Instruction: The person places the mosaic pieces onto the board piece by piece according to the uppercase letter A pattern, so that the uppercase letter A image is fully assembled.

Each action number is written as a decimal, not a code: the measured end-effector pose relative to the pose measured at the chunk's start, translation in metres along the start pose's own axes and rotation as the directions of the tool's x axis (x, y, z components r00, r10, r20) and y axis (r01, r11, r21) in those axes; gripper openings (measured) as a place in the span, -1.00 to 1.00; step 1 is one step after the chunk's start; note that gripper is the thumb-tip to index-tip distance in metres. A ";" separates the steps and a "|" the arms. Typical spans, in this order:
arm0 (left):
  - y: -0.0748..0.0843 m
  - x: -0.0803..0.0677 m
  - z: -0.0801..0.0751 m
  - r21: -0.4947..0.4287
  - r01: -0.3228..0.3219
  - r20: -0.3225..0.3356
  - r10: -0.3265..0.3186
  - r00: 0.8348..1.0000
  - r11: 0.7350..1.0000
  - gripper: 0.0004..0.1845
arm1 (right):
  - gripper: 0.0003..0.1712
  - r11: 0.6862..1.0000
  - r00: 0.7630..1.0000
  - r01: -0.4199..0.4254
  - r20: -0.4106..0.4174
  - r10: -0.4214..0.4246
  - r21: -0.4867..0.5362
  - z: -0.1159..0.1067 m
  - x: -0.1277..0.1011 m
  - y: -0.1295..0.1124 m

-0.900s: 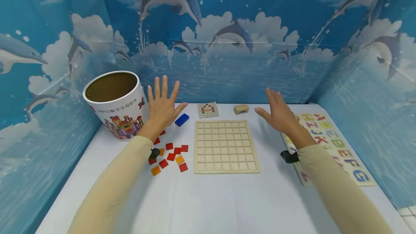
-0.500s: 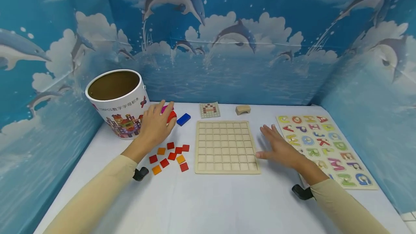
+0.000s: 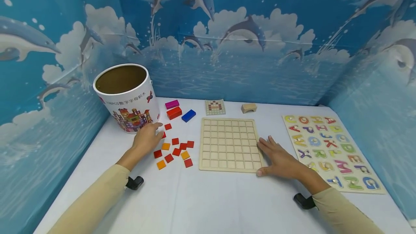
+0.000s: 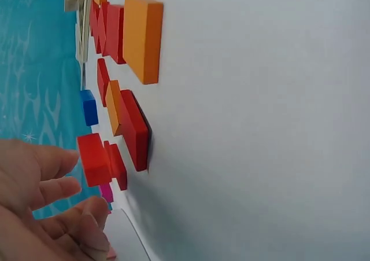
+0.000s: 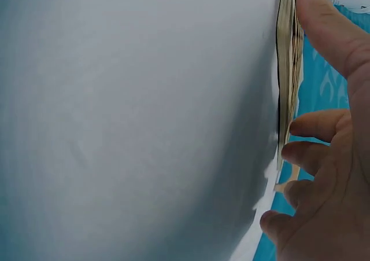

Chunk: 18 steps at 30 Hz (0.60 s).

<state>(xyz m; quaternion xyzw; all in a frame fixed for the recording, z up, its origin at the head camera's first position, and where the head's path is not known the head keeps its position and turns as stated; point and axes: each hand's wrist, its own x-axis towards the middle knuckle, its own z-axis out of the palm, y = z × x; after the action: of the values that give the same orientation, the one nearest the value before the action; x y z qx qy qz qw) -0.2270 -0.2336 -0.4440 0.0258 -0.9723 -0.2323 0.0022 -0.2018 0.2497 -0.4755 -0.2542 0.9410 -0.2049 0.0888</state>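
Note:
My left hand (image 3: pixel 147 138) hovers at the left side of a scatter of red tiles (image 3: pixel 175 141) and orange tiles (image 3: pixel 161 164). Its fingers are loosely bent with nothing between them; the hand (image 4: pixel 52 197) in the left wrist view shows a gap between thumb and fingers. One red tile lies partly hidden behind its fingertips. At the right edge of a pale wooden grid board (image 3: pixel 229 143), my right hand (image 3: pixel 279 160) lies with spread fingers, thumb by the near right corner. In the right wrist view, the thumb and fingertips sit right at the board's edge (image 5: pixel 284 70).
Behind the tiles lie a magenta block (image 3: pixel 172 104), a red block (image 3: pixel 174 113) and a blue block (image 3: pixel 189 115). A large printed bucket (image 3: pixel 136 96) stands back left. A pattern card (image 3: pixel 215 107) and wooden arch block (image 3: pixel 248 108) are behind the grid; an alphabet board (image 3: pixel 331 192) lies right.
Both hands have come down from a raised, spread pose. The left moved toward the tiles, uncovering the magenta and red blocks; the right reached the grid board's right edge. The view shifted slightly.

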 end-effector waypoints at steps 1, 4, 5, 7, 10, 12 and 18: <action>0.000 0.004 0.002 -0.011 0.002 0.005 -0.002 1.000 1.000 -0.51 | 0.37 1.000 1.000 -0.006 0.002 0.006 -0.001 0.000 0.000 0.000; 0.001 0.017 0.006 -0.076 0.033 0.034 -0.030 0.999 0.997 -0.50 | 0.35 1.000 1.000 -0.019 0.008 0.019 0.008 -0.001 0.000 0.001; 0.001 0.020 0.008 -0.094 0.046 0.046 -0.042 0.998 0.995 -0.50 | 0.35 1.000 1.000 -0.023 0.010 0.023 0.015 -0.001 0.000 0.001; 0.003 0.027 0.010 -0.112 0.072 0.063 -0.065 0.996 0.991 -0.49 | 0.35 0.999 0.999 -0.033 0.017 0.033 0.029 -0.001 0.000 0.000; 0.005 0.034 0.013 -0.101 0.094 0.069 -0.087 0.994 0.990 -0.48 | 0.35 0.999 0.999 -0.033 0.021 0.032 0.042 0.000 0.000 0.000; 0.005 0.038 0.015 -0.088 0.108 0.063 -0.103 0.993 0.990 -0.48 | 0.35 0.998 0.999 -0.038 0.024 0.037 0.042 0.000 0.000 -0.001; 0.005 0.046 0.020 -0.064 0.122 0.043 -0.119 0.992 0.990 -0.57 | 0.35 0.998 0.999 -0.039 0.027 0.038 0.041 -0.001 0.000 -0.001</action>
<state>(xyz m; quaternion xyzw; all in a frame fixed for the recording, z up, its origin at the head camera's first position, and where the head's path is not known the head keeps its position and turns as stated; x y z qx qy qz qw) -0.2731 -0.2222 -0.4599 0.0800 -0.9605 -0.2647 -0.0298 -0.2014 0.2490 -0.4742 -0.2367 0.9401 -0.2193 0.1104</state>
